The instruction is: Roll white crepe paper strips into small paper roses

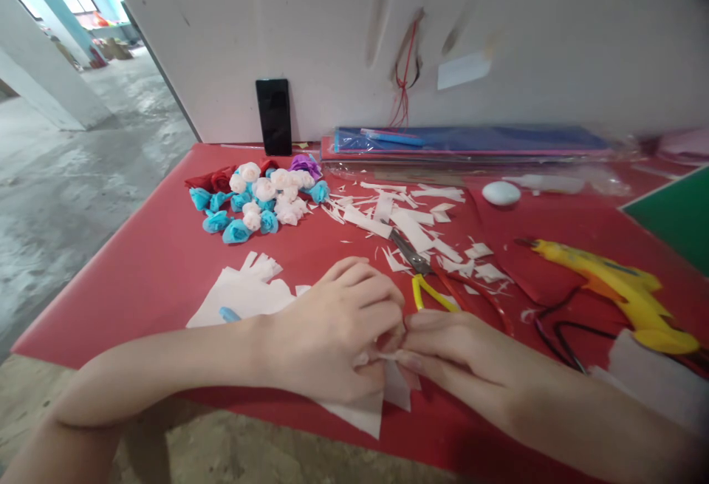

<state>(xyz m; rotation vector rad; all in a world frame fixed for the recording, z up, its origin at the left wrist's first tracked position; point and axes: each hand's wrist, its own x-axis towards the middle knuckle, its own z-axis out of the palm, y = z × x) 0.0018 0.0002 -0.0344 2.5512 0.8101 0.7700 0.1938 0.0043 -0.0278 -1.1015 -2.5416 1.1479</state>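
Note:
Both hands meet near the table's front edge. My left hand [340, 329] is closed, fingertips curled down around a small white paper strip [388, 356]. From the other side my right hand [462, 347] pinches the same strip between thumb and fingers. Part of the strip is hidden inside the left fingers. White paper sheets [224, 295] lie under and beside my left forearm, with a blue stick-like object [229, 314] on them. Just beyond the fingers rests a metal cutting tool [410, 253] with red and yellow handles, among white paper scraps [413, 229].
Blue, white, red and purple paper flowers [266, 188] cluster at the back left. A black phone [274, 118] leans on the wall. Wrapped coloured sheets [470, 140] lie along the back. To the right are a white egg-shaped object [501, 193] and a yellow glue gun [614, 277] with cable.

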